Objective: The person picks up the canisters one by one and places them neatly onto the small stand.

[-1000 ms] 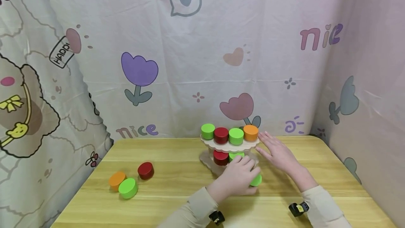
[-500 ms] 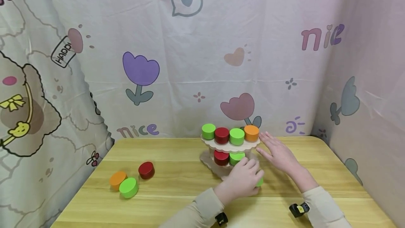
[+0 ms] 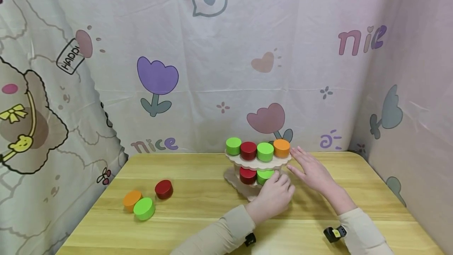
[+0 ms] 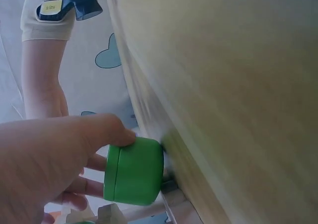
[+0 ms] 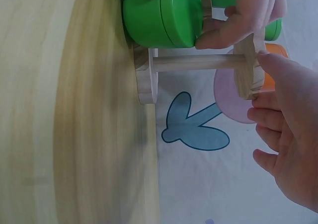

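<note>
Hanging behind and along both sides: a printed cloth point(image 3: 219, 42), with the wooden table point(image 3: 198, 192) running back to its foot. On the table, right of centre, stands a two-tier wooden stand point(image 3: 249, 164). Its upper tier bears a row of four cylinders point(image 3: 248, 151) (green, red, green, orange, left to right); the lower tier shows a red cylinder point(image 3: 248, 175) and a green cylinder point(image 3: 264, 177). The upper tier roofs over part of the lower, and a pale wooden post point(image 5: 198, 62) joins the two at the right end. Loose at far left: an orange piece point(image 3: 132, 200), a lime piece point(image 3: 144, 209) in front of it, and a dark red piece point(image 3: 164, 189) just apart.

Grip: my left hand point(image 3: 273, 198) pinches the held green cylinder point(image 4: 134, 172), thumb on one side, fingers on the other. It sits at the front right of the lower tier (whether it touches the wood, I cannot tell). My right hand point(image 3: 313, 174) is relaxed, fingers extended, tips against the upper tier's right rim.

Room: tabletop stretches between the loose pieces and the stand, and rightward past my right forearm to the table edge. The scalloped rim overhangs close above my left fingertips.
</note>
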Tool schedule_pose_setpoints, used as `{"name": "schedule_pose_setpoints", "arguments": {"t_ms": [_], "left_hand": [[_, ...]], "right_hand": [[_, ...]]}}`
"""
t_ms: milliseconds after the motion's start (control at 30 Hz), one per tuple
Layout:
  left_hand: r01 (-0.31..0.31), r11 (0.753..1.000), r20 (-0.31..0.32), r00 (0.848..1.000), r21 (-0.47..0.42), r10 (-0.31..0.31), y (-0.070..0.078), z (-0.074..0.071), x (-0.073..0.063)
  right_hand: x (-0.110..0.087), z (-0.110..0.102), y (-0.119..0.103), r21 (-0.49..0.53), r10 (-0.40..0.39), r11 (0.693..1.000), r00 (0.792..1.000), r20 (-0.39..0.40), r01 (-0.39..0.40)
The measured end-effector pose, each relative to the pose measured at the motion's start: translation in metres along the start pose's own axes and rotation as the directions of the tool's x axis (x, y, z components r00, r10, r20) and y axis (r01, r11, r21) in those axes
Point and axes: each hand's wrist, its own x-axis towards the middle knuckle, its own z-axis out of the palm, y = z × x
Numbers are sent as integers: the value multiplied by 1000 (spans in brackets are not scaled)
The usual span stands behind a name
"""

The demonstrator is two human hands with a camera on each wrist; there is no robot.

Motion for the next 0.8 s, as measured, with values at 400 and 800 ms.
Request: {"name": "schedule_pose_setpoints", "arguments": {"t_ms": [400,800], "left_hand": [[62,998,79,995,30,-64,8,-2,-1],[103,995,-6,995,-5,-103,8,0,0]], "right_hand": [[0,1,2,-4,8,1000,1000,23,-8],[0,0,0,-1,23,1000,999,33,-23]]}}
